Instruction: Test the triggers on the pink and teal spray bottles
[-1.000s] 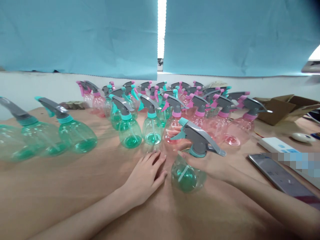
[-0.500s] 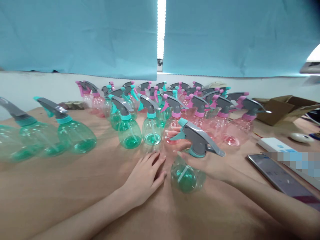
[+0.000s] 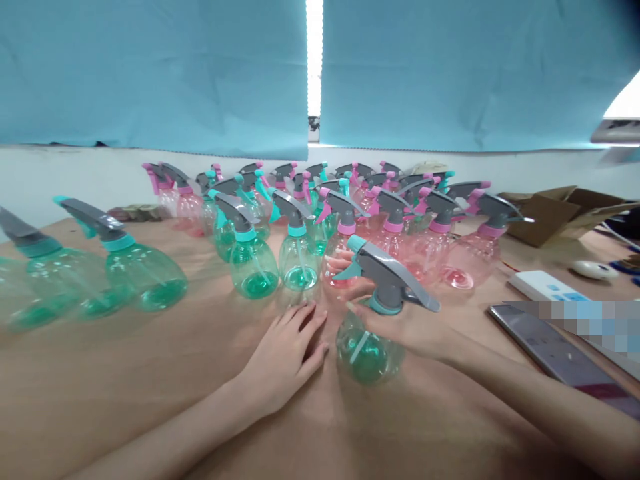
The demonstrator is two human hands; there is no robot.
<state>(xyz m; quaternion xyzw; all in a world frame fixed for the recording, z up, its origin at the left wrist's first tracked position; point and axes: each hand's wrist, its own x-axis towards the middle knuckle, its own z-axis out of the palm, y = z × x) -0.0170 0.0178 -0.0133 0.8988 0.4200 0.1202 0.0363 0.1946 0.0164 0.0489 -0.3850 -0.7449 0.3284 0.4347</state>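
Observation:
My right hand is wrapped round the neck and upper body of a green spray bottle, whose grey head and teal trigger point up and to the left. The bottle looks slightly tilted. On the wooden table, my left hand rests palm down with its fingers apart and nothing in it. Just beyond it stand two green spray bottles, one to the left and one nearer the middle. A pink spray bottle is partly hidden behind my right fingers.
Several pink and green spray bottles fill the back of the table. Blurred green bottles stand at the left. On the right are a phone, a white box, a white mouse and an open cardboard box.
The whole view has shifted slightly, so most things appear a little further left. Both hands keep the same pose, with my right hand still on the green bottle.

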